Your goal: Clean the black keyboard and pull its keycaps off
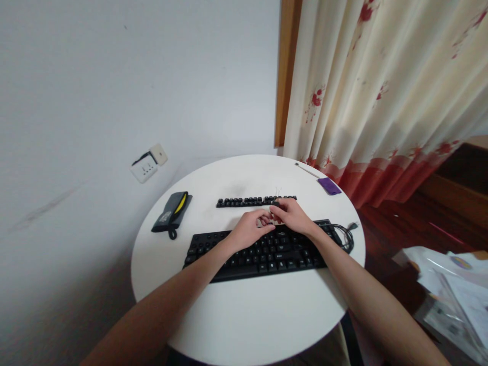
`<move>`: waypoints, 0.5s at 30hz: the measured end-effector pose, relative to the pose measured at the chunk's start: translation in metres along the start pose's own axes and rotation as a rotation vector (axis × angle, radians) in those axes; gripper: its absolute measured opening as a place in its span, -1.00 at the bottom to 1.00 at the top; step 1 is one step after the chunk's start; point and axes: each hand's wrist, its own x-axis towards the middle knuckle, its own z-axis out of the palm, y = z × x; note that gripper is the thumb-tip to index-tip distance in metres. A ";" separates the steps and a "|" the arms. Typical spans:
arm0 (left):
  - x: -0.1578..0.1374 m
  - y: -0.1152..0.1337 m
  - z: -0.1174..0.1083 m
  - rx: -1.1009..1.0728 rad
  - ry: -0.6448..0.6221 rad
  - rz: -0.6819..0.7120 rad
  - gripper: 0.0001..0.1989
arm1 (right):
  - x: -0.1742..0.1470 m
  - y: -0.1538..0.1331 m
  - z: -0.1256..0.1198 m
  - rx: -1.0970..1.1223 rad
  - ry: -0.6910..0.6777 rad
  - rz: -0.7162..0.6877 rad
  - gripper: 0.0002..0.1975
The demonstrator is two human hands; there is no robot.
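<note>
A black keyboard [263, 259] lies on the round white table [244, 315] in front of me. My right hand [293, 216] is over its far edge, the fingertips pinching a small black keycap [275, 203]. Close beside it, my left hand [249, 230] has its fingers curled and its thumb pointing toward the right hand. What the left fingers hold, if anything, is too small to make out. Behind both hands stretches a row of loose black keycaps [240, 202]. A thin pale piece [278, 191] shows just beyond my right fingertips; its kind is unclear.
At the table's left sits a dark grey pouch [168, 216] with a yellow patch. The black cable [348, 236] lies coiled on the right. Toward the back right are a purple cloth [328, 186] and a thin stick [307, 170]. Wall and curtain [343, 101] rise behind.
</note>
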 end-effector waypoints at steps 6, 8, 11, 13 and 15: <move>0.001 -0.004 -0.001 0.143 0.104 0.104 -0.86 | 0.001 0.003 0.002 0.188 -0.026 0.127 -0.65; 0.001 -0.003 -0.002 0.217 0.071 0.172 -0.94 | 0.000 0.004 0.003 0.240 -0.050 0.160 -0.65; 0.001 -0.003 -0.002 0.261 0.068 0.233 -0.92 | 0.000 0.006 0.003 0.260 -0.059 0.169 -0.65; 0.000 -0.003 -0.002 0.273 0.095 0.251 -0.89 | 0.001 0.007 0.003 0.246 -0.052 0.137 -0.64; -0.001 -0.003 -0.002 0.296 0.123 0.276 -0.87 | 0.002 0.008 0.002 0.207 -0.039 0.076 -0.63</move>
